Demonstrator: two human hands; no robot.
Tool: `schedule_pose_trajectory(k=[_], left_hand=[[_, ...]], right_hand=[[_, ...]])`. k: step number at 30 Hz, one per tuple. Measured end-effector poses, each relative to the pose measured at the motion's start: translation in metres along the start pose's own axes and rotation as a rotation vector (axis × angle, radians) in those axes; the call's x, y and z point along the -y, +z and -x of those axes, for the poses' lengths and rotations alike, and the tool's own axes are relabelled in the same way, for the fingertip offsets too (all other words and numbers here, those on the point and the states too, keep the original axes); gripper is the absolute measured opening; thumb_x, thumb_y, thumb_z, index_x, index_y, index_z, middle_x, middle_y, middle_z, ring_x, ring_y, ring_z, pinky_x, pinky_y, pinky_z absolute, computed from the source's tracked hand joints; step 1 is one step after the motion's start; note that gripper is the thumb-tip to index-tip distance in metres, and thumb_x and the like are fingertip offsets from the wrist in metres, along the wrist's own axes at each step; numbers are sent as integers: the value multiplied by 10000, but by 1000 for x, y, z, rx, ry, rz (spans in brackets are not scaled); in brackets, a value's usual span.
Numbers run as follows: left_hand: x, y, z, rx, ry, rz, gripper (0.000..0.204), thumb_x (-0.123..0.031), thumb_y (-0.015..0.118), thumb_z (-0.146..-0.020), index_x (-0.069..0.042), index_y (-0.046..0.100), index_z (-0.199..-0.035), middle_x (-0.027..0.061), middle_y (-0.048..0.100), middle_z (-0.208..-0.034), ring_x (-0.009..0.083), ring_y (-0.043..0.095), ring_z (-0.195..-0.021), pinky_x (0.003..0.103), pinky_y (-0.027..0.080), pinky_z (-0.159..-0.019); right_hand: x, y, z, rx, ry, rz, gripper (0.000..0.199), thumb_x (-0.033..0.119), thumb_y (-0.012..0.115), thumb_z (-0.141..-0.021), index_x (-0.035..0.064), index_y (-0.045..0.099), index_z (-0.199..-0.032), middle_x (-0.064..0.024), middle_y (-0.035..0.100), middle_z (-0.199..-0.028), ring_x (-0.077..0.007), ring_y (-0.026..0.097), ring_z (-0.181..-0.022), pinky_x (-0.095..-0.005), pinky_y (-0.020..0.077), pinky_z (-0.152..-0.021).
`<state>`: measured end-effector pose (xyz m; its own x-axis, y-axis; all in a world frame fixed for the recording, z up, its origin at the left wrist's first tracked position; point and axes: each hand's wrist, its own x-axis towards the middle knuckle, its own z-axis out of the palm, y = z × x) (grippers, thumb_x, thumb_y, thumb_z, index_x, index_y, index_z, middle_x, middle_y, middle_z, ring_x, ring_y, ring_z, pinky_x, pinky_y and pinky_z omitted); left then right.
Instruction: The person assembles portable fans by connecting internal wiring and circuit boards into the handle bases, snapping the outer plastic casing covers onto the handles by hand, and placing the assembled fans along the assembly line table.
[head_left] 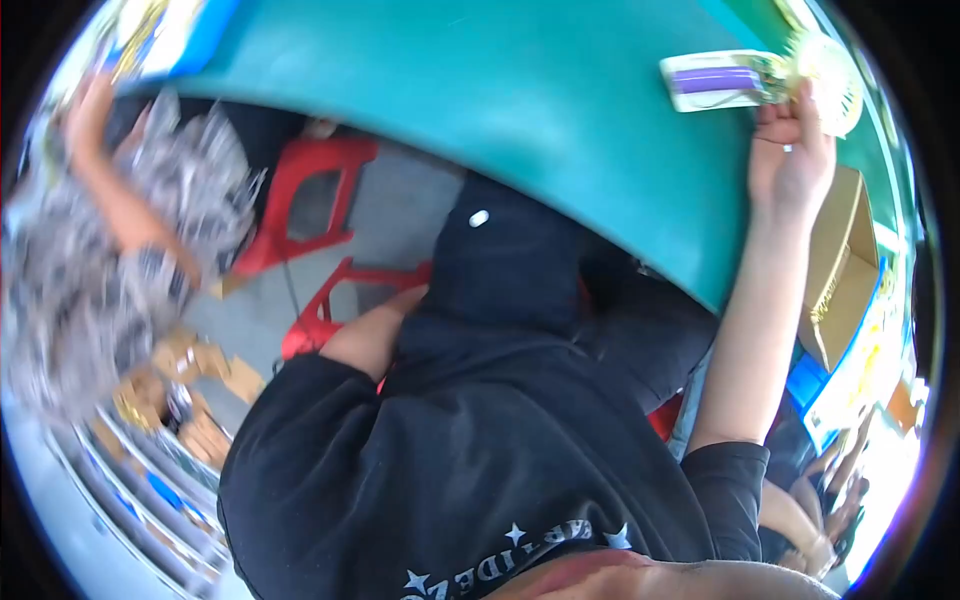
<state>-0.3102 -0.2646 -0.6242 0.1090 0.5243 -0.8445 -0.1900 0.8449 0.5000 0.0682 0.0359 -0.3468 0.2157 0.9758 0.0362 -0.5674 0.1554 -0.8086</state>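
At the far right of the green tabletop (480, 70), my right hand (792, 145) is closed, palm up, with its fingers at the neck of a pale handheld fan (835, 85). The fan's round slotted head lies to the right of my fingers. Its handle extends left, and a purple cylindrical battery (715, 80) shows inside it, with small wiring or a circuit part near the neck. My left arm hangs down at my side. Its forearm (365, 335) goes behind my black clothing, which hides the hand.
An open cardboard box (840, 270) stands right of my right forearm, near a blue bin (806, 382). Red plastic stools (310, 190) are on the left floor. A co-worker in a patterned top (120, 270) sits at the left, reaching to the table. More people's arms (815, 520) appear lower right.
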Motion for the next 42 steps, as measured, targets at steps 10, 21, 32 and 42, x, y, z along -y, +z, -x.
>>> schedule_pose_trajectory(k=[10, 21, 32, 42], left_hand=[[-201, 167, -36, 254, -299, -411, 563, -260, 612, -956, -31, 462, -1448, 129, 592, -1368, 258, 560, -1244, 342, 417, -1067], [-186, 158, 121, 249, -164, -731, 600, -258, 618, -942, -39, 430, -1468, 145, 576, -1389, 266, 546, -1270, 344, 409, -1076], [-112, 74, 264, -155, 281, -1344, 551, -264, 632, -898, -51, 524, -1395, 192, 621, -1312, 328, 564, -1260, 366, 421, -1073], [-146, 43, 108, 71, 43, -1422, 439, -259, 617, -919, -49, 583, -1303, 176, 655, -1208, 297, 608, -1135, 368, 464, -974]], right_hand=[[-28, -5, -5, 36, -50, 179, 541, 149, 581, -984, -69, 357, -1426, -228, 599, -1273, -317, 630, -1149, -430, 500, -999], [-4, 25, -6, -37, 62, 77, 296, 139, 624, -980, 61, 541, -1254, -30, 670, -1030, -139, 671, -833, -295, 568, -722], [-2, 2, 5, 11, -62, 74, 430, 120, 726, -904, 60, 527, -1280, -55, 674, -1136, -134, 676, -943, -266, 540, -715], [-17, 3, -18, 32, -26, 30, 622, -24, 722, -866, -48, 300, -1322, -169, 575, -1238, -195, 635, -1100, -344, 541, -951]])
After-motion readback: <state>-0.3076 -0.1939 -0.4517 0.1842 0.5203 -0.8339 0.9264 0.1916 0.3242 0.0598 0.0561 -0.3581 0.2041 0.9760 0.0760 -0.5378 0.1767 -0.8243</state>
